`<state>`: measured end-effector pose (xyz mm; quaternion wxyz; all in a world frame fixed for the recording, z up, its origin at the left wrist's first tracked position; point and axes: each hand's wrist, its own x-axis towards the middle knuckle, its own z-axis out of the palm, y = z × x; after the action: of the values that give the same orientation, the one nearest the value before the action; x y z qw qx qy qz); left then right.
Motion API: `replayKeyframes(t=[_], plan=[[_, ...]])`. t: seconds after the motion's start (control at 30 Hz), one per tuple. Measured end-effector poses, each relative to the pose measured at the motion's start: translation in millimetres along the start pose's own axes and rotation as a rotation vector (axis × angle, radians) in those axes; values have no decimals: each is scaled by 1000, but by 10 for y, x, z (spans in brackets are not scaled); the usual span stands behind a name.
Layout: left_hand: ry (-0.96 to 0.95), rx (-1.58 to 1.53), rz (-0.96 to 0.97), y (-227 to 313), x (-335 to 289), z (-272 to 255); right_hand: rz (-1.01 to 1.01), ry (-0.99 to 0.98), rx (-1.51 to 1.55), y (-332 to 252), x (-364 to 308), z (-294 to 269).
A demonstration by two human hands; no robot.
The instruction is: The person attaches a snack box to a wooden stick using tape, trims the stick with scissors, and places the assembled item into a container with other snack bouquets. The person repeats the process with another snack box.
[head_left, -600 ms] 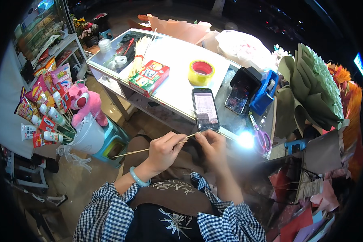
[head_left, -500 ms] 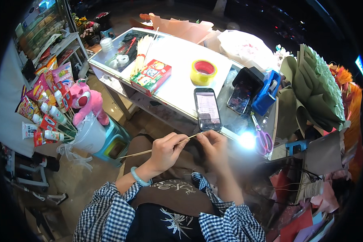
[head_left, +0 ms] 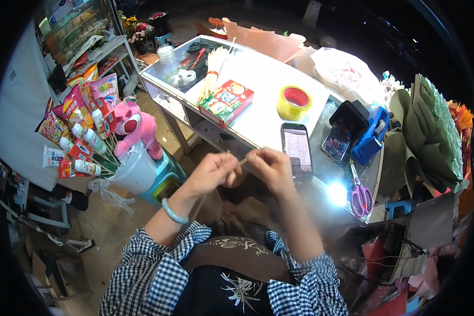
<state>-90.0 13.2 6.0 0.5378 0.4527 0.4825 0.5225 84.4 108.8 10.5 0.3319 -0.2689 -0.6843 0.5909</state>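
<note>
Over my lap, close to the table's front edge, my left hand (head_left: 215,171) and my right hand (head_left: 273,167) are closed on a thin bamboo skewer (head_left: 243,161). Only a short piece of it shows between my fingertips. Its long end runs back under my left wrist, blurred. The fingertips of both hands are nearly together, and what else they may pinch is too small to make out. Just beyond my right hand lies a phone (head_left: 297,147) with a lit screen. A red and green box (head_left: 227,101) and a yellow tape roll (head_left: 294,102) sit farther back on the white table (head_left: 266,68).
Bundled skewers (head_left: 214,66) lie by the box. To the right are a blue tape dispenser (head_left: 371,136), purple scissors (head_left: 361,197), a bright lamp (head_left: 336,194) and a wrapped bouquet (head_left: 426,131). A white bucket (head_left: 137,171) with snacks and a pink plush toy (head_left: 136,126) stands left.
Both hands have risen toward the table with the skewer, whose long end has swung from pointing left to running under my left wrist. The whole view has shifted, so the table sits farther right.
</note>
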Motion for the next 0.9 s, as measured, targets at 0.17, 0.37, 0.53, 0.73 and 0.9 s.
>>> replayKeyframes(t=[0.17,0.37,0.53,0.73,0.9], plan=[[418,518,287,121,321,-260,31,100,254,102,797,234],[662,785,321,16,442,-345,52,-34,340,230,1121,245],[694,964,339,-155,511,-294,92,-21,310,333,1076,192],[654,688,293,-115,434,-432,83,38,250,202,668,76],[849,1175,399,161,471,-634,148,64,207,267,-1,101]])
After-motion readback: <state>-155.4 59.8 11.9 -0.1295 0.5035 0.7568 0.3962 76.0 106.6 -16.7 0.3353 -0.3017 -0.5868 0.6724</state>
